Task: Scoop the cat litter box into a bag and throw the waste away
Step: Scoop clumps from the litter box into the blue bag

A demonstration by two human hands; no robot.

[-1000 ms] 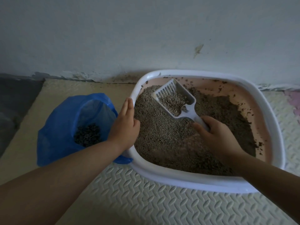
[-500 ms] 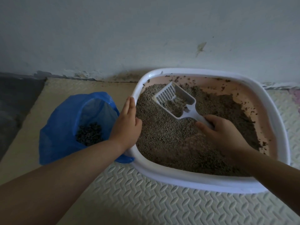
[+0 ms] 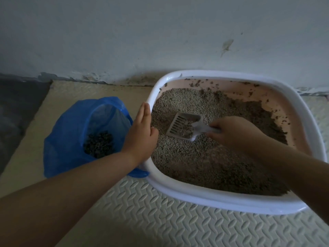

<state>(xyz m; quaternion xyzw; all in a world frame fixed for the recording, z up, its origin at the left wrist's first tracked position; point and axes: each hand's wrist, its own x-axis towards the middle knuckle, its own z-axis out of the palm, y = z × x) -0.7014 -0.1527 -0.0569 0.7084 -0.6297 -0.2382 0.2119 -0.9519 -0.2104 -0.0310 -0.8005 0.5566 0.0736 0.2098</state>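
A white-rimmed litter box (image 3: 231, 202) with a pink inside sits on the floor by the wall, filled with grey-brown litter (image 3: 195, 157). My right hand (image 3: 233, 132) grips the handle of a white slotted scoop (image 3: 183, 127), which lies tilted on its side over the litter with a few grains in it. My left hand (image 3: 140, 136) rests flat against the box's left rim, fingers straight, between the box and a blue plastic bag (image 3: 69, 139). The bag stands open beside the box with dark waste (image 3: 98, 145) at its bottom.
A pale wall (image 3: 160, 32) rises just behind the box. The floor is a cream patterned foam mat (image 3: 178, 225); a dark grey strip (image 3: 16, 107) lies at the far left. Scattered litter crumbs cling to the box's pink inner wall.
My right hand has swung the scoop from the box's back left toward the middle and turned it on its side; most of its litter has fallen out. The left hand stays on the rim.
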